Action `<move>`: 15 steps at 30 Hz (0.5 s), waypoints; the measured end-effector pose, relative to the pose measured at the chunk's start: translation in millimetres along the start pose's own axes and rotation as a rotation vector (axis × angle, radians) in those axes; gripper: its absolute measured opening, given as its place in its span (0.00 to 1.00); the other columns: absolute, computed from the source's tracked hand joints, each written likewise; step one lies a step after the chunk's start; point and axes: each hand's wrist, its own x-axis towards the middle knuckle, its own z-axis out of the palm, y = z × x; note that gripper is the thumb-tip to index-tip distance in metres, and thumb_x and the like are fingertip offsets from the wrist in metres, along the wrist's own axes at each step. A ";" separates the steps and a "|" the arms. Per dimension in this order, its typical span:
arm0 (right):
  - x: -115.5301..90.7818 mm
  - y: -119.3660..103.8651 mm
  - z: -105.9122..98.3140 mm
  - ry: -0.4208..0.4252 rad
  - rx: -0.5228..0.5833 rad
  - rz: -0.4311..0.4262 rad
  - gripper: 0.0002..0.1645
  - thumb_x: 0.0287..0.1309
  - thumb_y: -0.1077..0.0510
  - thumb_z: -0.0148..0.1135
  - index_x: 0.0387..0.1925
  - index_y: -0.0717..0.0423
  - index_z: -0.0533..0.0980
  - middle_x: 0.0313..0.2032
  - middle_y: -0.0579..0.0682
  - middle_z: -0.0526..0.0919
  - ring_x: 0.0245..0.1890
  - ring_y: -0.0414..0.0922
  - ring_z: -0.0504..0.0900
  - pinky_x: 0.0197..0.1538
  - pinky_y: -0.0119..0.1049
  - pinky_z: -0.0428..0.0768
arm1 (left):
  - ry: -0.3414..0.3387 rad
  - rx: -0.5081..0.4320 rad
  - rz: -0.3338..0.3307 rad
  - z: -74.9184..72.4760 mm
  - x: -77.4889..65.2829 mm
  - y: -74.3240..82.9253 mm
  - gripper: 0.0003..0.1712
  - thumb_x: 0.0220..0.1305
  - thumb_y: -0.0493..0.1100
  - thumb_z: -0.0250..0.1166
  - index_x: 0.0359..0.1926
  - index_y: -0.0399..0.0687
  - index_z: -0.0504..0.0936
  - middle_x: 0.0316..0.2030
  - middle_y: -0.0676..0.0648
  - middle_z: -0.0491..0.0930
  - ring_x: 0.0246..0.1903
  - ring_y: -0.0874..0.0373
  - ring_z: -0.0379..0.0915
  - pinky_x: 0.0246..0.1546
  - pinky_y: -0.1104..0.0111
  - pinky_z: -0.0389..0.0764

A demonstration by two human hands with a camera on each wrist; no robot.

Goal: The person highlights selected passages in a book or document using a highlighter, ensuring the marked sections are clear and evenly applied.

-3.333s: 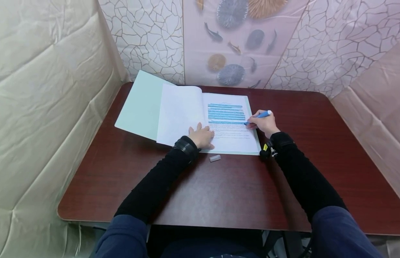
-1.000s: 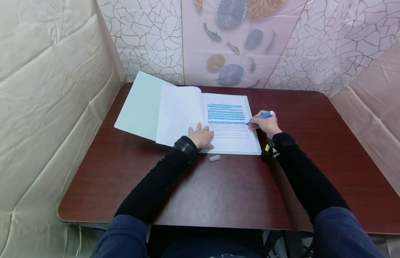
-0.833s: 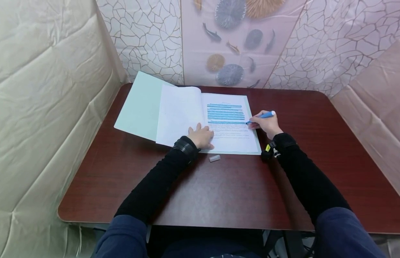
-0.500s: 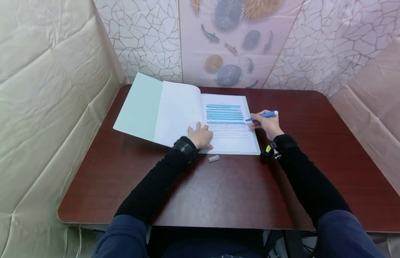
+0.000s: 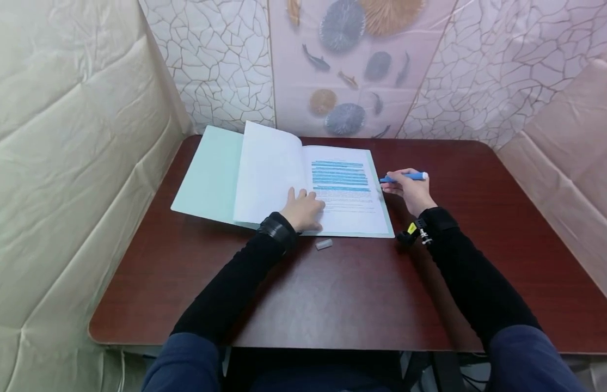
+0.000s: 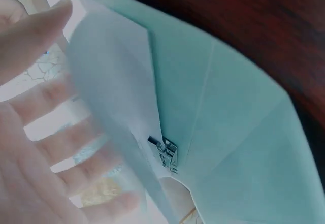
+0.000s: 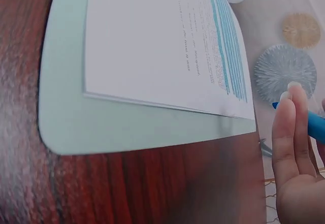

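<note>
A pale green folder (image 5: 207,179) lies spread on the table with white sheets in it. Its right-hand printed sheet (image 5: 349,220) carries several lines marked in blue; the turned-over sheet (image 5: 269,169) stands partly raised on the left. My left hand (image 5: 302,211) rests with spread fingers near the fold; the left wrist view shows those fingers (image 6: 76,168) straight and a metal clip (image 6: 166,152) at the fold. Just off the folder's right edge, my right hand (image 5: 410,189) holds a blue highlighter (image 5: 413,176), uncapped, its tip (image 7: 275,105) apart from the paper.
A small clear-grey cap (image 5: 324,244) lies on the dark red table (image 5: 303,294) in front of the folder. Patterned cloth (image 5: 220,65) hangs behind the table, and pale quilted cloth (image 5: 78,163) stands along the left side.
My right hand has drawn the highlighter rightward off the printed sheet. The turned-over sheet has lifted higher at its far left corner. My left hand stays at nearly the same spot.
</note>
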 end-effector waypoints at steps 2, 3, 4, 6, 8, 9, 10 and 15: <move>-1.6 -0.3 -1.3 -0.009 0.013 0.005 0.18 0.58 0.56 0.66 0.44 0.62 0.71 0.35 0.50 0.88 0.33 0.42 0.88 0.44 0.35 0.85 | 0.002 -0.006 0.037 0.2 -3.8 1.4 0.24 0.58 0.57 0.67 0.52 0.52 0.81 0.50 0.46 0.76 0.55 0.48 0.65 0.66 0.45 0.59; -2.3 -0.5 -2.0 -0.013 0.021 0.006 0.20 0.58 0.55 0.66 0.44 0.63 0.71 0.36 0.51 0.88 0.33 0.43 0.88 0.44 0.35 0.85 | 0.001 -0.011 0.060 0.2 -5.9 2.5 0.22 0.59 0.59 0.66 0.48 0.52 0.82 0.47 0.47 0.77 0.52 0.49 0.66 0.63 0.47 0.63; -2.5 -0.7 -2.8 -0.018 0.020 0.004 0.20 0.58 0.54 0.66 0.44 0.63 0.71 0.36 0.51 0.88 0.33 0.43 0.88 0.44 0.35 0.85 | -0.001 -0.018 0.085 0.2 -7.7 3.9 0.20 0.60 0.60 0.65 0.44 0.51 0.83 0.44 0.48 0.77 0.50 0.50 0.66 0.60 0.50 0.66; -2.9 -1.1 -4.4 -0.022 0.020 0.002 0.23 0.57 0.52 0.67 0.45 0.63 0.70 0.36 0.51 0.88 0.33 0.43 0.88 0.44 0.35 0.85 | -0.016 -0.023 0.136 0.2 -11.2 7.4 0.20 0.59 0.62 0.64 0.35 0.52 0.83 0.39 0.50 0.77 0.45 0.51 0.66 0.52 0.54 0.69; -2.7 -1.4 -6.2 -0.023 0.030 -0.001 0.22 0.57 0.53 0.66 0.45 0.64 0.70 0.36 0.51 0.88 0.33 0.43 0.88 0.43 0.36 0.85 | -0.042 -0.031 0.173 -0.2 -14.1 11.9 0.22 0.57 0.64 0.65 0.28 0.52 0.82 0.36 0.51 0.77 0.42 0.52 0.66 0.48 0.57 0.68; -2.6 -1.7 -7.0 -0.023 0.032 -0.003 0.22 0.57 0.53 0.66 0.45 0.64 0.70 0.37 0.51 0.88 0.33 0.43 0.88 0.43 0.36 0.85 | -0.057 -0.028 0.187 -0.3 -15.2 14.2 0.22 0.55 0.65 0.66 0.26 0.52 0.81 0.35 0.52 0.78 0.41 0.53 0.66 0.47 0.58 0.67; -2.4 -2.0 -7.6 -0.025 0.034 -0.004 0.22 0.57 0.53 0.66 0.45 0.64 0.70 0.37 0.51 0.88 0.33 0.43 0.88 0.43 0.36 0.85 | -0.069 -0.022 0.196 -0.2 -15.9 16.5 0.22 0.52 0.66 0.68 0.24 0.53 0.81 0.34 0.52 0.78 0.41 0.53 0.66 0.46 0.58 0.66; -0.9 -3.5 -8.9 -0.019 0.048 0.001 0.21 0.56 0.52 0.67 0.44 0.62 0.71 0.38 0.51 0.88 0.33 0.44 0.88 0.44 0.37 0.85 | -0.096 0.034 0.197 1.1 -16.7 24.9 0.21 0.46 0.62 0.75 0.19 0.54 0.77 0.28 0.55 0.79 0.39 0.57 0.69 0.45 0.61 0.62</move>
